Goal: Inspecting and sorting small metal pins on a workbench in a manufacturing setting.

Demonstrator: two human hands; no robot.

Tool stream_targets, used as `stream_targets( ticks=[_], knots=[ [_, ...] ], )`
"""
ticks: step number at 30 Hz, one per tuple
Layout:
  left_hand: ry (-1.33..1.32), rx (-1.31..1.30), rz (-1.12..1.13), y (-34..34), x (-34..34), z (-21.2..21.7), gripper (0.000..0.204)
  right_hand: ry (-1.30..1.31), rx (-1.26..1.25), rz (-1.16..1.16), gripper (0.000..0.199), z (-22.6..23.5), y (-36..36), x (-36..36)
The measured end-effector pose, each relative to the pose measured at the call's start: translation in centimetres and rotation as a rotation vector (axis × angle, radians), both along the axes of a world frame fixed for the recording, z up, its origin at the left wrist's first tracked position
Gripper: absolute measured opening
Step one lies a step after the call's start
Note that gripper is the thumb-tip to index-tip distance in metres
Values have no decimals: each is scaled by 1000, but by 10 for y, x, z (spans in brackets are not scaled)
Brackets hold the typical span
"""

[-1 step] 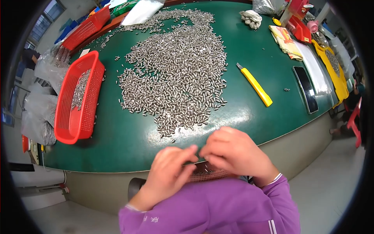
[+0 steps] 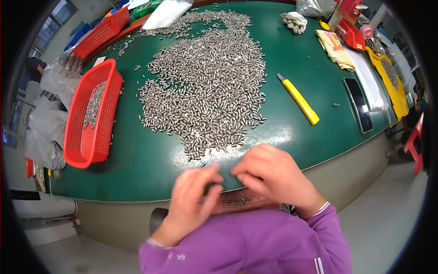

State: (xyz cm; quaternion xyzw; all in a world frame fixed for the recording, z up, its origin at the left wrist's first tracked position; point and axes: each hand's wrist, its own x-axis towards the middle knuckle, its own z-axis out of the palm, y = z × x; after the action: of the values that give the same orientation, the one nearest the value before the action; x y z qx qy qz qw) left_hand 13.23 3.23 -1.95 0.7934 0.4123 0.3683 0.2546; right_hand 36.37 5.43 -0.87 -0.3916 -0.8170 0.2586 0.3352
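A broad heap of small pointed metal pins (image 2: 205, 86) covers the middle of the green table. Just past its front tip, at the table's near edge, are both my hands. My left hand (image 2: 191, 194) has bent fingers, with its thumb apart from the forefinger; its fingertips are a little blurred and no pin shows in them. My right hand (image 2: 276, 173) is curled, thumb close to the forefinger, and whatever may lie between them is hidden. Beneath the hands, at my lap, a reddish mesh basket (image 2: 232, 208) contains more pins and is partly covered by my hands and sleeves.
A red plastic basket (image 2: 112, 118) with some pins stands at left, beside clear plastic bags (image 2: 45, 128). To the right lie a yellow utility knife (image 2: 299, 100), blade out, and a phone (image 2: 358, 105). A whitish glove (image 2: 294, 23) lies at the far side.
My left hand has drawn slightly left and up, away from the right one, widening the gap between them. The right hand has shifted slightly upward. The heap looks the same.
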Motion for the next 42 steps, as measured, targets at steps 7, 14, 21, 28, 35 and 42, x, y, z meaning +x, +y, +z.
stream_targets(
  ticks=[7,14,21,28,35,42],
  knots=[
    [108,12,267,9,5,-1,61,-106,163,-254,17,-6,15,-28],
    [62,-25,193,18,9,-3,56,-68,132,-173,13,-5,11,-19],
    [10,-23,81,23,19,-5,57,-9,31,-60,21,-3,6,-14],
    [3,-39,110,18,19,-4,56,71,-22,-102,18,-3,4,-17],
    [-16,-93,122,12,21,-3,60,45,34,-130,11,-8,5,-21],
    [-21,-97,160,12,20,-5,62,46,53,-155,12,-9,5,-24]
  ],
)
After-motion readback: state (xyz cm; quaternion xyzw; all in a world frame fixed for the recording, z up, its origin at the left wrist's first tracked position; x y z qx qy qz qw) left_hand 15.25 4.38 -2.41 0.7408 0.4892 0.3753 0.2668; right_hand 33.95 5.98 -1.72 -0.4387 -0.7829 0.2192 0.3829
